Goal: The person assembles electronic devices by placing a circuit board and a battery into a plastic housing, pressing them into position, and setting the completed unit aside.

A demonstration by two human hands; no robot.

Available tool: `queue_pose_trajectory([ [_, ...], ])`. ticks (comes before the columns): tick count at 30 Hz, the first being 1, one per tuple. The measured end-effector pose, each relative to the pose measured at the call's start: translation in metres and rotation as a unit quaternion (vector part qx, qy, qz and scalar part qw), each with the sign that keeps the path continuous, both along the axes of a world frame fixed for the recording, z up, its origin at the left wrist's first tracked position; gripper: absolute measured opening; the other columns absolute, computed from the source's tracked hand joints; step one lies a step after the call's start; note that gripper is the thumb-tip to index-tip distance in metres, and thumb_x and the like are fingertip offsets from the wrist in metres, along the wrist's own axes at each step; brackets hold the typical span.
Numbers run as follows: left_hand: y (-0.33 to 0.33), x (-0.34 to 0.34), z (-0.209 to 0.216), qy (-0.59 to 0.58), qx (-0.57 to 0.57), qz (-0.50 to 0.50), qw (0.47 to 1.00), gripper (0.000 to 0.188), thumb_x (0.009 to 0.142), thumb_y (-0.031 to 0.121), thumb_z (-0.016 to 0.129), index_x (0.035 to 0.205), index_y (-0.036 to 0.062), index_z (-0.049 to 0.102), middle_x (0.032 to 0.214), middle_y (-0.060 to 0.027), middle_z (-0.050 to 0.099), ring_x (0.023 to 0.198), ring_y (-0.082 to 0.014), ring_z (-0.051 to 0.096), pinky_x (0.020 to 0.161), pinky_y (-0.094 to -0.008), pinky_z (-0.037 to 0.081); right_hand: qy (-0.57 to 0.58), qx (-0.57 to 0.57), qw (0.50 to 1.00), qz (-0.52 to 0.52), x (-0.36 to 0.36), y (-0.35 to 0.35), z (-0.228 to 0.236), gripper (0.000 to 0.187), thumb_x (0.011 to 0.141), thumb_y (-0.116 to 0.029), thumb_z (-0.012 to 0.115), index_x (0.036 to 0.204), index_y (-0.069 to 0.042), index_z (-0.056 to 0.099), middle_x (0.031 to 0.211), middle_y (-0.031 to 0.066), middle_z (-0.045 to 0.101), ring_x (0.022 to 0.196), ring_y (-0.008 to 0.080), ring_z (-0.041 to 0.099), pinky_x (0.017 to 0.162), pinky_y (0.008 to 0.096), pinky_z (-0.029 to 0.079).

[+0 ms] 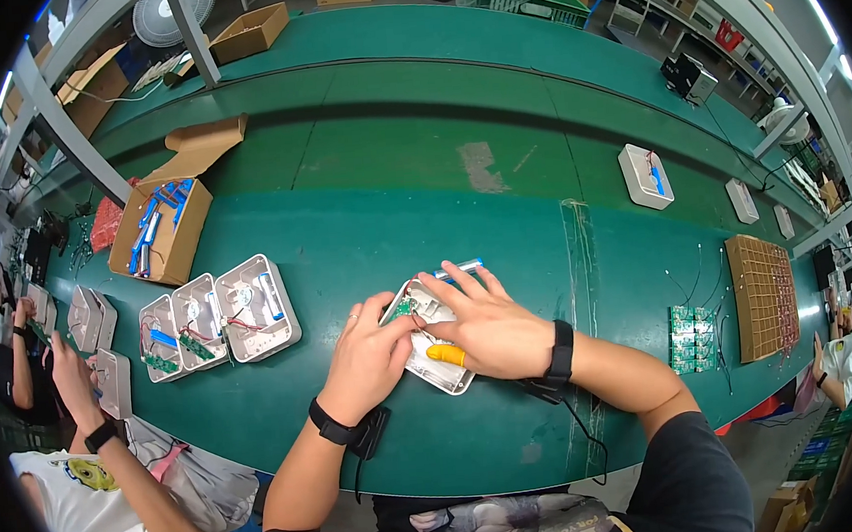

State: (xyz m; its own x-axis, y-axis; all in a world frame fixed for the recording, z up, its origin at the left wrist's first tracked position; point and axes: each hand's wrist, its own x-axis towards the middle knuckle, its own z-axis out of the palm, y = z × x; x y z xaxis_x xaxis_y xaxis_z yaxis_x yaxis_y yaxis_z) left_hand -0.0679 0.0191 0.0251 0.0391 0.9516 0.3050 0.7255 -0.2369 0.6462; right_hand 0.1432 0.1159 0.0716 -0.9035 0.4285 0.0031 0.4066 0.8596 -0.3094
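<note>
A white plastic housing (454, 387) lies tilted on the green bench in front of me, between both hands. My left hand (365, 354) is closed at its left side, with the thumb reaching in over a small green circuit board (405, 308). My right hand (498, 328) bends over the right side; its fingers reach the far wall, and a yellow finger cot (446, 354) covers one digit inside the housing. A blue cylindrical battery (464, 267) shows beyond the right fingertips. My hands hide much of the interior, including any wires between board and battery.
At left stand several white housings (257, 307) with boards and batteries, behind them a cardboard box (170, 254) of blue batteries. Circuit boards (693, 338) and a brown gridded tray (762, 297) lie right. Another housing (646, 176) sits farther back. Co-workers flank me.
</note>
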Motion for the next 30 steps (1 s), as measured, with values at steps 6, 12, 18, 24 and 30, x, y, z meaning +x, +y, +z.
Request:
queue_pose_trajectory([
  [6, 0.002, 0.002, 0.001, 0.015, 0.004, -0.004, 1.000, 0.022, 0.094, 0.002, 0.065, 0.111, 0.0106, 0.075, 0.129, -0.0179, 0.062, 0.110, -0.0396, 0.061, 0.096, -0.0483, 0.052, 0.071, -0.020, 0.996, -0.039, 0.009, 0.064, -0.002, 0.032, 0.095, -0.020, 0.073, 0.125, -0.008, 0.076, 0.141, 0.0131, 0.066, 0.136, 0.0353, 0.057, 0.114, 0.0501, 0.043],
  [12, 0.001, 0.003, 0.002, 0.021, -0.007, -0.007, 1.000, 0.022, 0.094, 0.002, 0.064, 0.112, 0.0100, 0.074, 0.130, -0.0184, 0.062, 0.110, -0.0407, 0.060, 0.096, -0.0485, 0.052, -0.005, 0.012, 0.999, -0.031, 0.008, 0.069, -0.021, 0.028, 0.094, -0.015, 0.074, 0.120, -0.006, 0.077, 0.125, 0.0118, 0.071, 0.116, 0.0316, 0.066, 0.104, 0.0412, 0.050],
  [18, -0.001, 0.001, -0.001, 0.013, 0.003, -0.003, 1.000, 0.021, 0.094, 0.002, 0.064, 0.112, 0.0100, 0.074, 0.131, -0.0190, 0.062, 0.110, -0.0408, 0.060, 0.097, -0.0488, 0.051, 0.083, -0.157, 0.980, -0.087, 0.004, 0.056, 0.029, 0.030, 0.089, -0.008, 0.072, 0.118, -0.002, 0.076, 0.107, 0.0150, 0.071, 0.101, 0.0353, 0.070, 0.090, 0.0435, 0.057],
  [24, 0.000, -0.004, -0.003, 0.024, 0.002, -0.001, 1.000, 0.019, 0.094, 0.005, 0.067, 0.111, 0.0095, 0.074, 0.130, -0.0181, 0.062, 0.112, -0.0401, 0.060, 0.096, -0.0488, 0.054, 0.087, -0.170, 0.979, -0.065, -0.003, 0.023, 0.025, 0.030, 0.085, -0.007, 0.073, 0.114, -0.001, 0.076, 0.102, 0.0154, 0.071, 0.100, 0.0342, 0.070, 0.087, 0.0436, 0.058],
  [30, -0.001, -0.006, -0.001, 0.024, 0.007, 0.003, 1.000, 0.017, 0.093, 0.007, 0.069, 0.109, 0.0085, 0.074, 0.129, -0.0173, 0.063, 0.112, -0.0395, 0.061, 0.095, -0.0491, 0.056, 0.038, 0.026, 0.999, -0.028, -0.006, 0.008, 0.006, 0.030, 0.087, -0.008, 0.078, 0.116, -0.002, 0.077, 0.098, 0.0099, 0.067, 0.089, 0.0298, 0.067, 0.082, 0.0419, 0.057],
])
